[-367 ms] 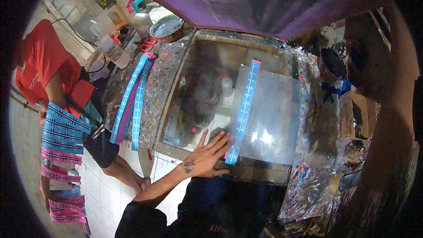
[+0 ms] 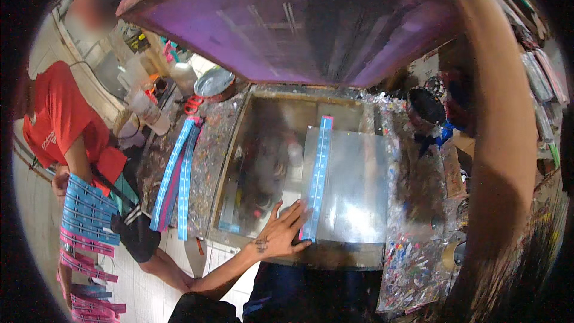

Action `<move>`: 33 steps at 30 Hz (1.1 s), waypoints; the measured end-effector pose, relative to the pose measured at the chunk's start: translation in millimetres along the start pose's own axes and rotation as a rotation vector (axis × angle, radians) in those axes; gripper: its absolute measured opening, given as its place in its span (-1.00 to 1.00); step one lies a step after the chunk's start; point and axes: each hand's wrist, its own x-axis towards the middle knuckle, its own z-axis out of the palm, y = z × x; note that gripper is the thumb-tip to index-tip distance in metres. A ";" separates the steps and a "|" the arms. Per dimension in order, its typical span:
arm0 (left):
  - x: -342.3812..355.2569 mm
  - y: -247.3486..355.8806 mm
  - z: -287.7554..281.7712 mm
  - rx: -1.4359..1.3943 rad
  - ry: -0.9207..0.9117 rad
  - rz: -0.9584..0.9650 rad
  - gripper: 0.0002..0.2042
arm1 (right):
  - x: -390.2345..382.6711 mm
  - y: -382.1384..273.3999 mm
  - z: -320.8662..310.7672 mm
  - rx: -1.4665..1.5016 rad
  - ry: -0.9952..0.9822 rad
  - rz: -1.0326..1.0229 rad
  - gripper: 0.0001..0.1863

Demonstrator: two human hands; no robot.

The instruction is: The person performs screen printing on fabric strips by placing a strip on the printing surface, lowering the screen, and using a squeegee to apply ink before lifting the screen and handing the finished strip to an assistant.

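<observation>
My left hand point(image 2: 282, 226) lies with fingers spread on the glass top point(image 2: 254, 149), beside a long blue printed strip point(image 2: 320, 164) with small pink ends. The strip lies along the left edge of a translucent sheet point(image 2: 353, 185). Above the glass a framed screen point(image 2: 263, 36) with a purple mesh stands raised. My right forearm point(image 2: 499, 143) rises along the right side toward the top edge; its hand is out of view. More blue and pink strips point(image 2: 185, 191) lie on the paint-stained board point(image 2: 212, 137) left of the glass.
At left a person in a red shirt point(image 2: 69, 113) is near rows of blue and pink strips point(image 2: 86, 203). A bowl point(image 2: 213, 84), red scissors point(image 2: 192, 105) and containers stand behind. A dark bowl point(image 2: 426, 106), tape roll point(image 2: 449, 257) and cardboard box point(image 2: 454, 173) are on the right.
The view has shifted, showing more of the screen's frame and lowering the bench in the picture. My right forearm shows further inward. My left hand remains by the strip.
</observation>
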 end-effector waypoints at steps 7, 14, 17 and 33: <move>9.0 16.7 -9.9 -0.055 -0.065 -0.018 -0.12 | 29.0 27.7 10.9 -0.449 -0.043 -0.364 -0.60; 12.7 18.4 -6.3 -0.077 -0.013 -0.033 -0.11 | 30.1 25.8 5.6 -0.431 -0.042 -0.530 -0.63; 20.3 14.1 -1.7 -0.106 0.076 0.001 -0.12 | 28.0 22.1 7.9 -0.379 -0.061 -0.420 -0.61; 42.7 1.3 -18.8 0.102 -0.242 -0.026 -0.26 | 33.6 28.1 9.1 -0.269 -0.057 -0.242 -0.56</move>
